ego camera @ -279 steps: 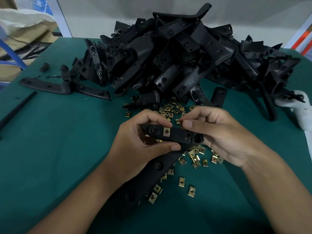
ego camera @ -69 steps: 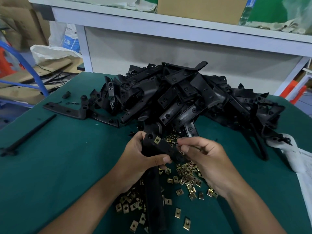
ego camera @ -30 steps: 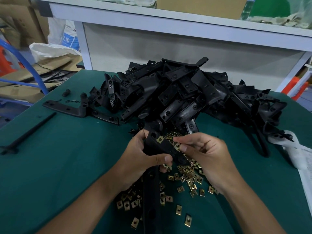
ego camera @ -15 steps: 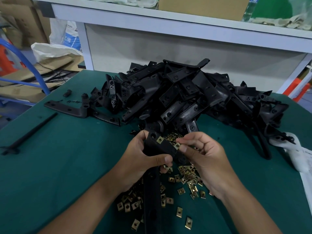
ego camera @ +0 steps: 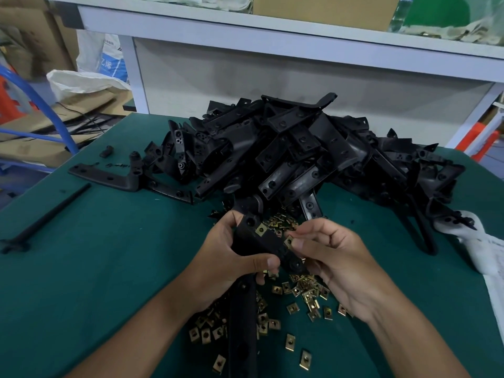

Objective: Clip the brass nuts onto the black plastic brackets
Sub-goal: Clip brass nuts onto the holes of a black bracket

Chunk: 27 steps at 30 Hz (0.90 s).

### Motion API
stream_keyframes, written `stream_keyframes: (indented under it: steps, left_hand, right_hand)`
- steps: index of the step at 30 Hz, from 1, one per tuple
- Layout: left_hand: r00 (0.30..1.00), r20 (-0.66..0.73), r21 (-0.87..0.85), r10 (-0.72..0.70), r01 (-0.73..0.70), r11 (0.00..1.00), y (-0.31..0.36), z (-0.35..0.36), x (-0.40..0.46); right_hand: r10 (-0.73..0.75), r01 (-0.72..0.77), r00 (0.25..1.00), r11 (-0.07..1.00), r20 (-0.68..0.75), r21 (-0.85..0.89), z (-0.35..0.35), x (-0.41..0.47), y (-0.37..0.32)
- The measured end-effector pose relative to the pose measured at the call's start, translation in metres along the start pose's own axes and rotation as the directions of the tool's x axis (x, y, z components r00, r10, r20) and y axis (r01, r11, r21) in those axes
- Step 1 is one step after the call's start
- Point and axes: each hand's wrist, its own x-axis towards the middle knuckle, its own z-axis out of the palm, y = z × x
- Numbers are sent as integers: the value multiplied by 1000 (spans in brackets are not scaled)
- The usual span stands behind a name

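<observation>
Head view: compared with 0.5 s ago, little has shifted. The left hand still grips the black bracket, thumb curled across its near face and fingers wrapped behind, and the bracket's long arm still runs down toward the bottom edge over the scattered nuts. 1 brass nut sits clipped on the bracket's upper end, just below a round hole, as before. The right hand has kept its place at the bracket's right edge; its thumb and forefinger pinch a second brass nut against that edge, the other fingers curled loosely behind. Whether this nut is fully seated cannot be told.

Around them, loose brass nuts lie strewn on the green table beneath and between both wrists, with more heaped just behind the hands. Behind that rises a large pile of black brackets, tangled and overlapping, its front edge near the fingertips. To the left, 1 L-shaped bracket lies flat, apart from the pile, and a thin black rod lies farther left. A white cloth rests at the right table edge. A white shelf frame stands beyond the table.
</observation>
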Motion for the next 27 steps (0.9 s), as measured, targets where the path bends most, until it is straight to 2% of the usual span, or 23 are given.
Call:
stream_keyframes:
  steps: [8,17,21,27]
  left_hand:
    - [999,32,-6,4,-4,1000,1,2,0]
    - [999,38,28,-22,21,999,-3,-2,1]
    - [999,32,25,1,-1,1000,-3,-2,2]
    - [999,33,32,10,-11,999,-5,-3,2]
  right_hand:
    - [11,-13,1000,996,-20,-83,1,-2,0]
    - [-27,23,998,998,-57,-65,2,-3,-2]
    - [-9,5,999,994,-31,-112,4,-3,-1]
    - [-9,6,998,999,-66,-43,3,-2,-2]
